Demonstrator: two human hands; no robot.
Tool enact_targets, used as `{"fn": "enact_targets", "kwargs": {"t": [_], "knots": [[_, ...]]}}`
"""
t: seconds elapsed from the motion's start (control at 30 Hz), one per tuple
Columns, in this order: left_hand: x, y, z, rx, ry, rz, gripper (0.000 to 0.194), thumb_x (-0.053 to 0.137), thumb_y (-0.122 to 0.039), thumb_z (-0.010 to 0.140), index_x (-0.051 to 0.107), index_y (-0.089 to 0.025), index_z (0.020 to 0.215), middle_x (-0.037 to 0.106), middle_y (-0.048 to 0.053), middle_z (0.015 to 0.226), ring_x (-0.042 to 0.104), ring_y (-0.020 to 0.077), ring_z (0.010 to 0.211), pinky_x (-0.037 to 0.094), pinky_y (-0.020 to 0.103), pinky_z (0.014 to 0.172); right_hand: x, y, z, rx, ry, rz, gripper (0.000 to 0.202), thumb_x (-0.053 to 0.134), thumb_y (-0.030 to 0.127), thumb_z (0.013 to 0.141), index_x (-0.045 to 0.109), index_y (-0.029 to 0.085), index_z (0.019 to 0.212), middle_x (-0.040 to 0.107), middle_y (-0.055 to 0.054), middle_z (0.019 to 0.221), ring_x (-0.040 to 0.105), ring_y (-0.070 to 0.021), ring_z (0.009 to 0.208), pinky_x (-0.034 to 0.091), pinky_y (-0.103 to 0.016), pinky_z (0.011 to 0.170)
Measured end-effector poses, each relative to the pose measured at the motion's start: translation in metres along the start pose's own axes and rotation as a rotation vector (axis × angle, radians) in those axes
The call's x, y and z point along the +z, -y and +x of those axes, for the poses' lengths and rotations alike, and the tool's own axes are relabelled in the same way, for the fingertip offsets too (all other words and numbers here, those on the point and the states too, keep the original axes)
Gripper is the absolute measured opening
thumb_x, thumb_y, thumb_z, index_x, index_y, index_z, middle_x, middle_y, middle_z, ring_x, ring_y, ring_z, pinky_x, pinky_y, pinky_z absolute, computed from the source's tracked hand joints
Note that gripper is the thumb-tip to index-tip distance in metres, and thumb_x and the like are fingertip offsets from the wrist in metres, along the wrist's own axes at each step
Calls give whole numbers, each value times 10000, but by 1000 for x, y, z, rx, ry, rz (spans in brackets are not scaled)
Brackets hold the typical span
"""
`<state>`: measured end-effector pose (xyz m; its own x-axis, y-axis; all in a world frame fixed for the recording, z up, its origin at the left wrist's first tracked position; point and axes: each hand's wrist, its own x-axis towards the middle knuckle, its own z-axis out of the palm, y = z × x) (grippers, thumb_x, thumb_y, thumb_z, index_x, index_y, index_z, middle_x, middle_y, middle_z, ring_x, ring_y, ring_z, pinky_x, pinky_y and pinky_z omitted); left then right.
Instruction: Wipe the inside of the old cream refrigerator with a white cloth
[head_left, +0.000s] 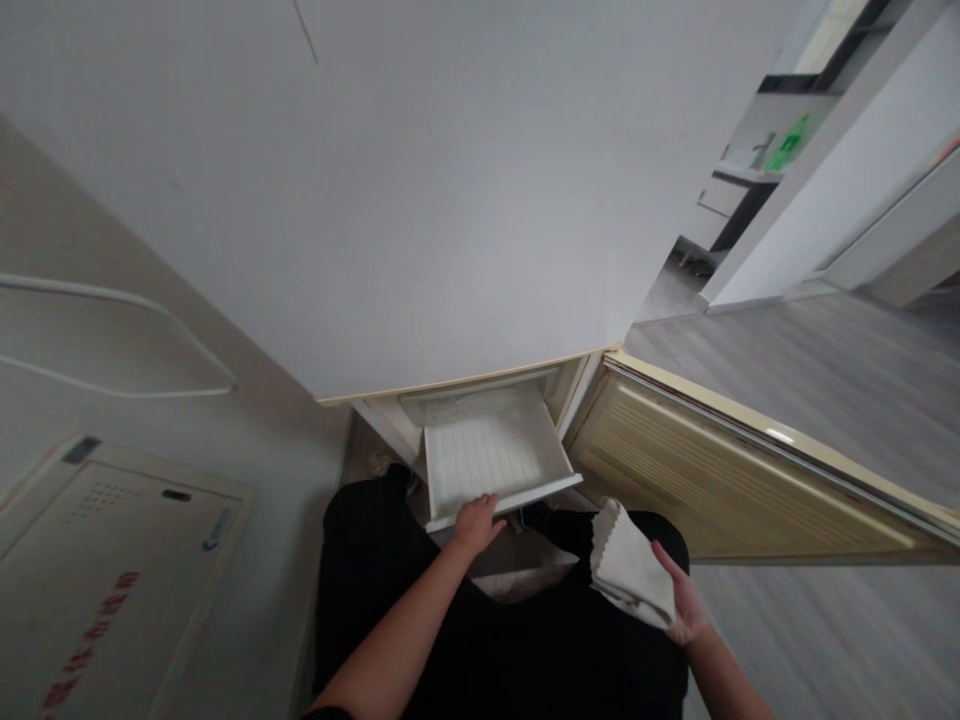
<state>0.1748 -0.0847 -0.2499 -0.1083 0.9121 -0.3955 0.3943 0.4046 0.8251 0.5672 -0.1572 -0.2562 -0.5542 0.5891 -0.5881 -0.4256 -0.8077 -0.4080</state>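
A white freezer drawer point(487, 450) is pulled part of the way out of the fridge's lower compartment, and nothing lies on its ribbed bottom. My left hand point(478, 525) grips the drawer's front edge near the middle, fingers over the rim. Over my right knee, my right hand point(684, 600) holds a folded pale cloth point(630, 565) with a scalloped edge. The compartment's yellowish door point(735, 470) stands swung out to the right. Part of my right hand's fingers is hidden behind the cloth.
Above the drawer rises the fridge's large white upper door point(450, 200). A white wall panel with red lettering point(112, 580) is on the left. Grey wood-look floor point(825, 370) spreads to the right. A green bottle point(787, 145) stands in the room beyond.
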Motion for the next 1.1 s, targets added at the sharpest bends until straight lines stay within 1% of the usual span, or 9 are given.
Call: {"fn": "enact_targets", "kwargs": {"t": [0.13,0.27,0.4,0.5,0.63,0.7,0.8,0.97,1.1], "knots": [[-2,12,7,18,-10,54,282,865,-288,664,629,-257,814,703,102,957,589,384,1233,338,516,1163,8,3,2,-15,-20,50,725,454,712,876,549,163,1339,564,-200,1457,472,-335,1418,264,-613,1185],[1,17,12,29,-21,15,313,886,-236,612,643,-263,807,648,56,813,630,363,1135,383,478,1117,22,8,17,-99,-85,68,649,588,698,829,621,192,1233,616,-174,1408,497,-338,1399,284,-610,1188],[0,17,15,62,3,-2,374,926,-275,556,656,-257,815,638,57,809,625,378,1126,368,487,1125,46,12,53,-154,-132,83,640,683,667,779,663,178,1191,665,-174,1337,530,-348,1370,325,-578,1190],[-1,15,13,145,35,5,401,911,-378,612,694,-261,927,697,98,1002,585,370,1200,315,485,1172,74,8,89,-180,-238,148,556,698,619,794,688,167,1118,727,-165,1214,603,-347,1290,395,-565,1147],[4,8,3,384,176,-95,341,697,-432,866,692,-283,1172,680,89,1259,566,286,1247,355,414,1144,125,-26,143,-255,-239,162,500,695,557,838,696,134,1103,762,-147,1102,671,-319,1190,475,-490,1083],[7,7,-2,345,168,-231,263,649,-409,896,711,-272,1112,701,73,1182,604,257,1161,418,370,1066,149,-55,169,-265,-200,142,562,746,580,781,697,118,1095,772,-138,1043,687,-324,1151,497,-493,1054],[5,14,-4,191,30,-374,159,745,-355,794,690,-234,883,686,42,938,625,230,958,470,320,928,176,-96,195,-285,-252,97,614,781,633,724,709,126,1062,780,-105,971,696,-306,1125,501,-467,1050],[-18,32,3,158,-62,-418,200,733,-327,769,618,-228,899,631,14,870,603,205,873,472,296,835,188,-113,195,-292,-231,24,703,808,666,683,702,141,1138,769,-97,1067,686,-296,1133,454,-441,1108],[-27,17,-7,202,-20,-441,206,702,-317,781,633,-225,952,659,33,942,618,225,946,480,308,876,187,-105,184,-308,-240,-1,723,796,653,711,670,131,1195,762,-117,1065,681,-315,1133,464,-475,1080]]}}
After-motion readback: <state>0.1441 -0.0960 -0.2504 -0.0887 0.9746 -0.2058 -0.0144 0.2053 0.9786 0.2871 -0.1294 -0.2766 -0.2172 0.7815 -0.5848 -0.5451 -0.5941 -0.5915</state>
